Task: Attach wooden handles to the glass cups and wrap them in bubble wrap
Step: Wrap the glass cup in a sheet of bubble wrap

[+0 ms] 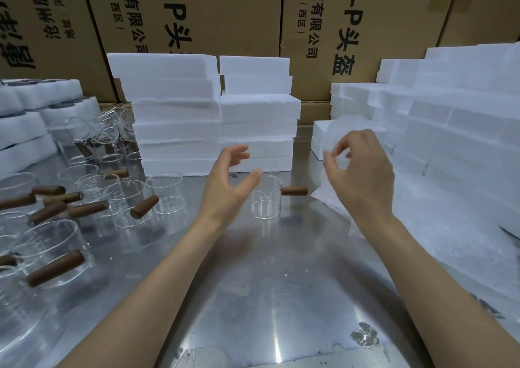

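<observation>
The steel worktop (281,297) is slick and reflective, so anything knocked on it would probably slide, not stop; behind it the foam block stacks (216,120) stand close to the working space, and a careless reach could, I judge, tip one onto the glass in front; to the right lies the pile of bubble wrap (439,227), loose sheets overlapping, where lifting one may drag its neighbours along and sweep them across the worktop; on the left the crowd of glass cups (118,196) with wooden handles sits packed near the edge, some touching, so a stray forearm could start a chain of clinks and a fall; the single glass cup (266,199) to be wrapped stands upright in the centre, its wooden handle (294,190) pointing right toward the wrap, and that protruding handle looks the likeliest thing to catch on a sheet swung over it and topple the cup; the right hand (363,170) is raised, thumb and fingertips pinched on a thin translucent sheet of wrap (337,134), a slight grip that could let the sheet slip; the left hand (228,182) hovers just beside the cup with fingers spread apart and holding nothing, so the cup has no support if bumped
</observation>
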A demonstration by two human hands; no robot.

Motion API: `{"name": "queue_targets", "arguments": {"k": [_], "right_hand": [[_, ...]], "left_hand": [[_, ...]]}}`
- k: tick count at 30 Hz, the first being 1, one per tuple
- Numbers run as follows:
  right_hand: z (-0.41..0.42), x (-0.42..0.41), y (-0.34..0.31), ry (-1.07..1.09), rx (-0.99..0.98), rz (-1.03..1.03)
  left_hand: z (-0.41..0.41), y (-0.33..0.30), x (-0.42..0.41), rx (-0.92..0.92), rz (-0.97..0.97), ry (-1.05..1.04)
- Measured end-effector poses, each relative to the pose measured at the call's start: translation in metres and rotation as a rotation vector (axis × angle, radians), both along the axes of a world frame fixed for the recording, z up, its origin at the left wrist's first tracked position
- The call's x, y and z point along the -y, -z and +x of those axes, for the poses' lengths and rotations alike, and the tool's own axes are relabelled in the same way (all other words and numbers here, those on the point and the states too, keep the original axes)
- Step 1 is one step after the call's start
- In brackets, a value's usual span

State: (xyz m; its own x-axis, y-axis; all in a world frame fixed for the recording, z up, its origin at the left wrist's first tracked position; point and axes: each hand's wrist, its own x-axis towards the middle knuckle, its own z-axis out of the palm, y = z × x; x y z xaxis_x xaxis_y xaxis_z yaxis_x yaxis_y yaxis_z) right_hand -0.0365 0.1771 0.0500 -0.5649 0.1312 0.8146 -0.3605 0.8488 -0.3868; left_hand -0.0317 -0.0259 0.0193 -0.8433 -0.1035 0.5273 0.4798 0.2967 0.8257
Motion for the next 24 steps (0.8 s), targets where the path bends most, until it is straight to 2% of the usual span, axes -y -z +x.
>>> {"name": "queue_targets", "arguments": {"k": [3, 7, 11, 15, 19, 24], "right_hand": [[0.011, 0.017, 0.000, -0.204, -0.096, 0.122], [0.021, 0.042, 0.011, -0.416, -0.101, 0.316], [0.021, 0.048, 0.015, -0.486, -0.062, 0.356], [0.016, 0.042, 0.017, -0.504, 0.015, 0.205], [0.002, 0.025, 0.020, -0.383, 0.068, -0.008], [-0.003, 0.023, 0.022, -0.281, 0.041, -0.069]], "left_hand": [[0.009, -0.009, -0.008, -0.063, 0.001, 0.013], [0.017, -0.015, -0.021, -0.066, 0.046, 0.097], [0.010, -0.014, -0.013, -0.078, 0.074, -0.027], [0.002, -0.008, -0.004, -0.094, 0.040, -0.086], [-0.001, -0.006, 0.000, -0.087, 0.002, -0.173], [0.002, -0.007, 0.002, -0.019, -0.038, -0.293]]}}
